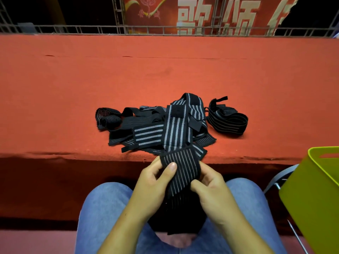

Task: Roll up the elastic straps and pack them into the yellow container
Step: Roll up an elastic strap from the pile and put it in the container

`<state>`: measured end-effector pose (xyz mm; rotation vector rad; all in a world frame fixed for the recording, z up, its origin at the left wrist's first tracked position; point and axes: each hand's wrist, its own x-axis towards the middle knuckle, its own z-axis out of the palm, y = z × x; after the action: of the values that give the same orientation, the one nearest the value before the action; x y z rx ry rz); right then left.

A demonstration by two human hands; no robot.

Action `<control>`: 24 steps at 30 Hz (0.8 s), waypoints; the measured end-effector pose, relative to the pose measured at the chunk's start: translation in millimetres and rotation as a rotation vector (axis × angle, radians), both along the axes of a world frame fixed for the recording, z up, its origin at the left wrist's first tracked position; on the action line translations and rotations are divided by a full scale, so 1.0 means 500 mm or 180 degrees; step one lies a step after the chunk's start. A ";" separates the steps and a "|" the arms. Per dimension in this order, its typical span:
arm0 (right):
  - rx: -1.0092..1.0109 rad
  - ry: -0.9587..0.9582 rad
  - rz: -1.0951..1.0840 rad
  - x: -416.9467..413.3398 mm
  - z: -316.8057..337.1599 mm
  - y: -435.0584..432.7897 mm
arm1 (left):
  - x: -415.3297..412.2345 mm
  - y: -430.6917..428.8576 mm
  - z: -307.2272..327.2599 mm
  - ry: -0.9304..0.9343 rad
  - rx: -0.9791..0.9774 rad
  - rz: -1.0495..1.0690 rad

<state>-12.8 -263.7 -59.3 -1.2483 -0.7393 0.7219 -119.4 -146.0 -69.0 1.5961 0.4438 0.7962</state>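
from the head camera i see the yellow container point(311, 198) cut off by the right edge, its inside hidden, and the lower end of the held strap point(180, 173) lost in shadow between the jeans point(102, 208). my left hand point(152, 182) pinches the strap's upper edge, thumb on top. my right hand point(211, 187) curls round its other side. the other straps point(165, 123) lie heaped on the red ledge point(165, 70).

left hand point(156, 180): fingers curled, thumb pinching | right hand point(211, 187): fingers curled, pinching
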 end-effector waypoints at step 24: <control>-0.0006 -0.0428 -0.0551 0.017 -0.010 0.009 | -0.020 0.001 0.038 -0.0030 -0.0454 -0.0294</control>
<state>-4.1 -259.1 -64.1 -1.3539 -0.7296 0.5010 -129.4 -145.6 -50.0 1.4691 0.4081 0.6870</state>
